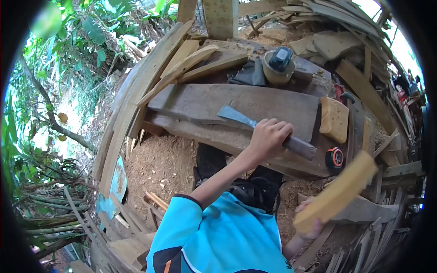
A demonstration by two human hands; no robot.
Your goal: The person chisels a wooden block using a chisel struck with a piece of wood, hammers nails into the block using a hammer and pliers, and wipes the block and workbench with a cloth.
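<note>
My left hand (271, 139) is wrapped around a chisel (236, 116) held over a thick, dark timber plank (227, 100). Its flared metal blade points to the left, and the dark handle (300, 148) sticks out on the right. I cannot tell whether the blade touches the plank. Low on the right, my right hand (310, 227) grips one end of a long yellowish wooden block (339, 193), tilted up to the right and blurred. Beyond it, a shorter wooden block (334, 120) and an orange-and-black tape measure (335, 159) lie at the plank's right end.
At the back, a dark device (280, 59) rests on a round container (276, 75). A hammer (349, 104) lies right of the short block. Long boards (132, 109) lean on the left. Sawdust (159, 164) covers the ground; offcuts (368, 245) lie lower right.
</note>
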